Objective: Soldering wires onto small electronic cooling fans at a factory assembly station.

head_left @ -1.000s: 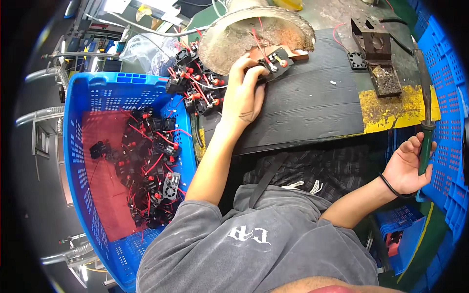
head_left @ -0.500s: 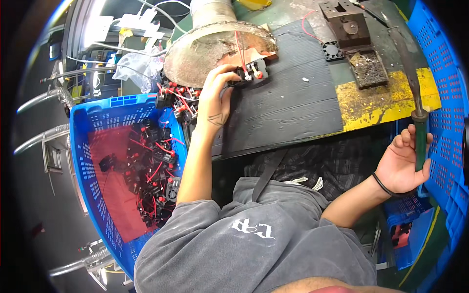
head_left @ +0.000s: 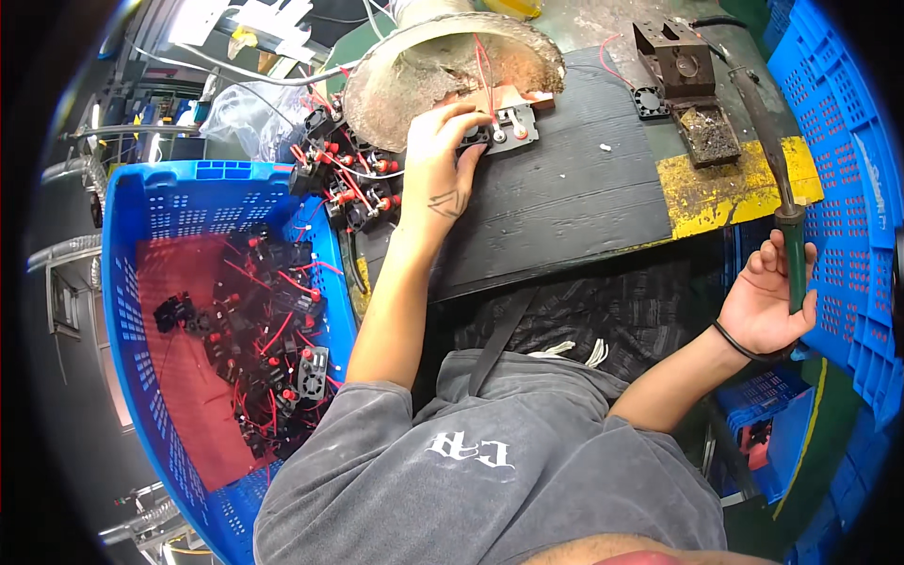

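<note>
Recorder: Begin with the largest items.

Inspector: The bench (head_left: 586, 28) carried a black mat (head_left: 574, 202). At its left stood a blue basket (head_left: 224, 170), a red sheet (head_left: 179, 377) and a pile of wired units (head_left: 282, 330) inside; a second blue crate (head_left: 852, 188) stood at the right. The whole view had shifted a little since the earlier frames.

Recorder: And the hood?

Inspector: The stained, flared hood (head_left: 386, 94) lay over the far part of the bench, a heap of wired parts (head_left: 353, 179) beside it.

Recorder: State of the tool?

Inspector: The right hand (head_left: 763, 306) was closed around the green handle of a soldering iron (head_left: 789, 215). Its shank leaned further toward the brown metal stand (head_left: 686, 71) than a second earlier; the two appeared apart.

Recorder: The workpiece?

Inspector: The left hand (head_left: 438, 155) gripped the black part (head_left: 513, 141) by its left end, just below the hood's rim, over the mat. That hold matched the earlier frames. Red wires ran up from the part across the hood's mouth.

Recorder: Smallest items?

Inspector: A small fan (head_left: 649, 102) sat beside the stand, and a white scrap (head_left: 605, 147) lay on the mat, right of the part.
</note>
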Tool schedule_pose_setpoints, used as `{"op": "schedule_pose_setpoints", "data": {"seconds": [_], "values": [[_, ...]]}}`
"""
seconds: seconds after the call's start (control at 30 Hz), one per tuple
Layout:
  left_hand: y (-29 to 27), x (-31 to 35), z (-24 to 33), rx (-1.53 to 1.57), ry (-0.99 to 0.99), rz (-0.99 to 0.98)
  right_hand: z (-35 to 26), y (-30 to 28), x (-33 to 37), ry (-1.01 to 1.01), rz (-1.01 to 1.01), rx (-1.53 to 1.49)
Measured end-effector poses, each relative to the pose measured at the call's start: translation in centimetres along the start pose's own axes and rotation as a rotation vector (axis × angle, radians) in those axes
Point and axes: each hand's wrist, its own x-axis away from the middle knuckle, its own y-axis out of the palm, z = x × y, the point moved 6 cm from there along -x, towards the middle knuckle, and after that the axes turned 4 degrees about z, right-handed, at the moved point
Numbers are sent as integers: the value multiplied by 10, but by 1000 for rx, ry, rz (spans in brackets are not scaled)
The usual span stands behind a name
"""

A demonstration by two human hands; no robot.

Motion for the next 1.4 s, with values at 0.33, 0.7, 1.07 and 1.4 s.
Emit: {"op": "schedule_pose_setpoints", "data": {"seconds": [0.33, 0.7, 1.07, 1.4], "values": [[-2, 5, -8, 50, 42, 35, 3, 19, 8, -20, -50, 62], [-30, 23, -12, -37, -33, 164, 19, 20, 5, 15, -34, 94], [-69, 58, -27, -330, 65, 117, 28, 14, -1, 7, 50, 97], [-43, 22, -27, 17, 57, 212, 52, 48, 13, 107, -276, 259]]}}
